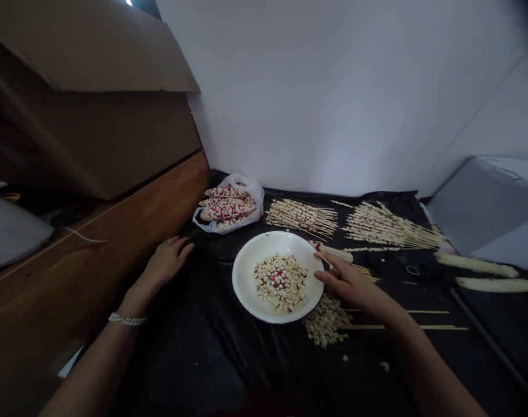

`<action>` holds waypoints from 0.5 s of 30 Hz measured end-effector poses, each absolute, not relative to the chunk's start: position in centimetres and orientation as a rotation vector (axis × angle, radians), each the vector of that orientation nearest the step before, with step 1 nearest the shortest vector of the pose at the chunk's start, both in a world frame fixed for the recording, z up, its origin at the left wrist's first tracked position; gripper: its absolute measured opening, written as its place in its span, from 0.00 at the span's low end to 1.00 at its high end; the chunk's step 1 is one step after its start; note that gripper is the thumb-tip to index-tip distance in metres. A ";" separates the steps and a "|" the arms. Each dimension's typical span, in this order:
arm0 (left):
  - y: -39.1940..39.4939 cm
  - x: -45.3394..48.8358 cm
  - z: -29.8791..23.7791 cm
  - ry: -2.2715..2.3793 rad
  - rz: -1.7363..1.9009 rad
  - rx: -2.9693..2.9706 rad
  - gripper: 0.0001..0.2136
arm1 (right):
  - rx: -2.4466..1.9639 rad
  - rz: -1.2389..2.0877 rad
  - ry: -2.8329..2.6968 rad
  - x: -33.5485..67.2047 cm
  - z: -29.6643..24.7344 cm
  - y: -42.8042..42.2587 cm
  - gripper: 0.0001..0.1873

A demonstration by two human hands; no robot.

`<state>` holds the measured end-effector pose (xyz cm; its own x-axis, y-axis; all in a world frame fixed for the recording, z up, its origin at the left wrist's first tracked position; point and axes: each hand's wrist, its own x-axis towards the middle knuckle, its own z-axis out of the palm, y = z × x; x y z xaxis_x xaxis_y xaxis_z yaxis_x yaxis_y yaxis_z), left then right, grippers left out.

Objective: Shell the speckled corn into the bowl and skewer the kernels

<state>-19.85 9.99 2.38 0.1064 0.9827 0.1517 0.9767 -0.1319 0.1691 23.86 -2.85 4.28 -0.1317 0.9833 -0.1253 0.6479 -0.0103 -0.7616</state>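
Observation:
A white plate (246, 278) holding pale and red corn kernels (280, 281) sits on the black sheet. My right hand (346, 281) rests at the plate's right rim, fingers together on a thin wooden skewer (325, 260). My left hand (166, 260), a bead bracelet on its wrist, lies flat and open on the sheet left of the plate, holding nothing. A loose pile of kernels (325, 323) lies just below my right hand.
A plastic bag of red-speckled corn cobs (227, 208) lies behind the plate. Two heaps of loaded skewers (301, 215) (388, 227) lie at the back. Bare cobs (476, 264) lie right. A wooden ledge (94, 255) and cardboard box (94, 87) stand left.

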 end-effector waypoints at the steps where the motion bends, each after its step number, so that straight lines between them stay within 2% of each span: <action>1: 9.4 -18.1 3.8 1.996 0.470 2.326 0.27 | -1.687 0.981 -1.801 24.1 4.6 -2.8 0.30; 4: 7.2 -11.2 7.2 1.618 0.739 2.294 0.20 | -1.703 0.885 -1.757 24.2 5.0 -2.8 0.22; 8: 5.3 -3.1 6.9 1.079 0.462 2.370 0.14 | -1.819 0.665 -1.745 23.4 4.8 -2.7 0.16; 15: 6.7 0.1 2.1 1.011 0.339 2.538 0.15 | -1.752 0.316 -2.004 21.6 7.0 -1.8 0.14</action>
<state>0.06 6.66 2.11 0.7110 0.6987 0.0797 0.6053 -0.6657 0.4364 21.61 -1.77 7.00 -0.0860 0.9787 0.1863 0.8739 0.1639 -0.4576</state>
